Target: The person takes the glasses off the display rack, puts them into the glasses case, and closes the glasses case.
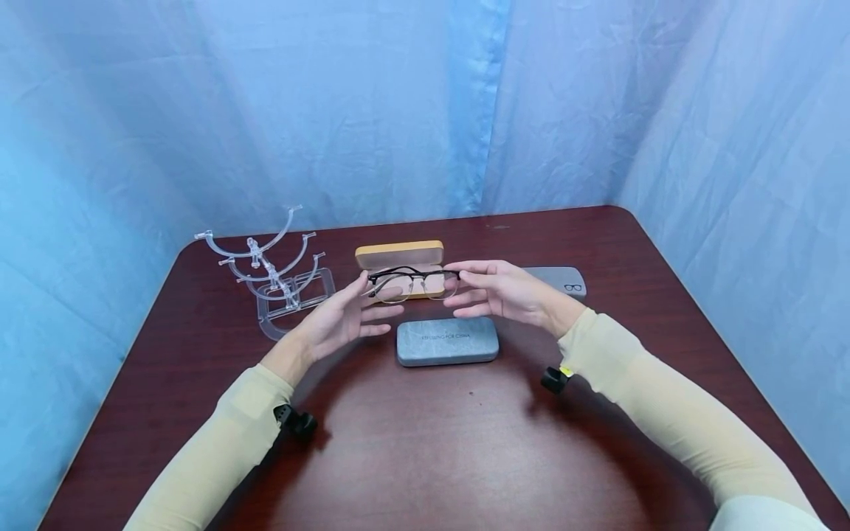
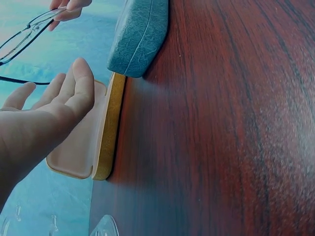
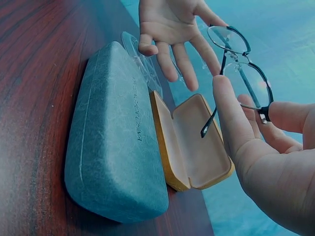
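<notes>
A pair of black-rimmed eyeglasses (image 1: 415,276) is held up in the air, its temples unfolded. My right hand (image 1: 508,291) pinches the right end near the hinge between thumb and fingers; the right wrist view shows this grip on the eyeglasses (image 3: 269,91) closely. At the other end my left hand (image 1: 341,317) holds the frame by thumb and forefinger, with its remaining fingers spread. Behind the eyeglasses stands an open yellow glasses case (image 1: 398,248) with a pale lining. Below the hands lies a closed grey-blue glasses case (image 1: 448,341) with printed lettering.
A clear plastic eyeglass stand (image 1: 272,276) with several curved arms is at the back left. Partly behind the right hand lies a grey case (image 1: 561,280) with a glasses drawing. Blue curtains (image 1: 332,110) surround the dark red wooden table (image 1: 432,450).
</notes>
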`<act>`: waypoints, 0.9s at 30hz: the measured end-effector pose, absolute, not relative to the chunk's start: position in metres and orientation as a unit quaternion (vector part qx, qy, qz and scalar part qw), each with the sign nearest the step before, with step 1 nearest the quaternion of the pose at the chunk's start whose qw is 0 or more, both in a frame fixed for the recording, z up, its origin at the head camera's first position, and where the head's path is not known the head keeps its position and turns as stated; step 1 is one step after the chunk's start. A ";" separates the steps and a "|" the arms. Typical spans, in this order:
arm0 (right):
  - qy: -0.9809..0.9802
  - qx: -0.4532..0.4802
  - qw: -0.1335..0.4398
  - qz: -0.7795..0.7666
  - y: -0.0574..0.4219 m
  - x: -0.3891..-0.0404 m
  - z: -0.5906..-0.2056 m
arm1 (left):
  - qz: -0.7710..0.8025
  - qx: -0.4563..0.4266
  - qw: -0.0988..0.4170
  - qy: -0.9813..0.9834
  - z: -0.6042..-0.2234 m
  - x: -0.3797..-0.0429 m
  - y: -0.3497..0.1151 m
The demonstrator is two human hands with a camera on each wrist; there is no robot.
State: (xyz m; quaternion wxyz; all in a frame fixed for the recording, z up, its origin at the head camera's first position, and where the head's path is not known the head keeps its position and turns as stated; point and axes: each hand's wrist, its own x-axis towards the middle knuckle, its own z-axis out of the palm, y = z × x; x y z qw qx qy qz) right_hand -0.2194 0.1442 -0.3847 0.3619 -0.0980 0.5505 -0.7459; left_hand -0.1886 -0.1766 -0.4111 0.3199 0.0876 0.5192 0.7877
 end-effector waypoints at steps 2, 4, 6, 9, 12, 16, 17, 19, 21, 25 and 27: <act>0.549 -0.097 0.361 -0.747 0.144 -0.220 -0.385 | 0.787 0.098 0.321 0.517 -0.411 -0.188 -0.177; 0.548 -0.095 0.361 -0.749 0.144 -0.220 -0.386 | 0.786 0.111 0.323 0.516 -0.411 -0.188 -0.177; 0.547 -0.093 0.361 -0.750 0.144 -0.220 -0.387 | 0.783 0.122 0.324 0.517 -0.411 -0.188 -0.176; 0.546 -0.092 0.362 -0.750 0.144 -0.220 -0.387 | 0.779 0.127 0.324 0.522 -0.412 -0.187 -0.175; 0.545 -0.090 0.364 -0.750 0.144 -0.220 -0.387 | 0.777 0.123 0.324 0.526 -0.412 -0.187 -0.174; 0.544 -0.087 0.364 -0.750 0.144 -0.219 -0.386 | 0.778 0.117 0.324 0.526 -0.411 -0.188 -0.173; 0.545 -0.086 0.364 -0.750 0.144 -0.219 -0.385 | 0.778 0.117 0.323 0.526 -0.411 -0.188 -0.172; 0.548 -0.083 0.364 -0.749 0.144 -0.219 -0.385 | 0.779 0.113 0.322 0.527 -0.409 -0.189 -0.171; 0.553 -0.076 0.362 -0.746 0.144 -0.219 -0.384 | 0.777 0.111 0.322 0.529 -0.408 -0.189 -0.170; 0.562 -0.054 0.349 -0.748 0.144 -0.218 -0.384 | 0.767 0.134 0.333 0.532 -0.409 -0.189 -0.170; 0.560 -0.046 0.344 -0.752 0.144 -0.218 -0.386 | 0.764 0.149 0.338 0.529 -0.410 -0.188 -0.169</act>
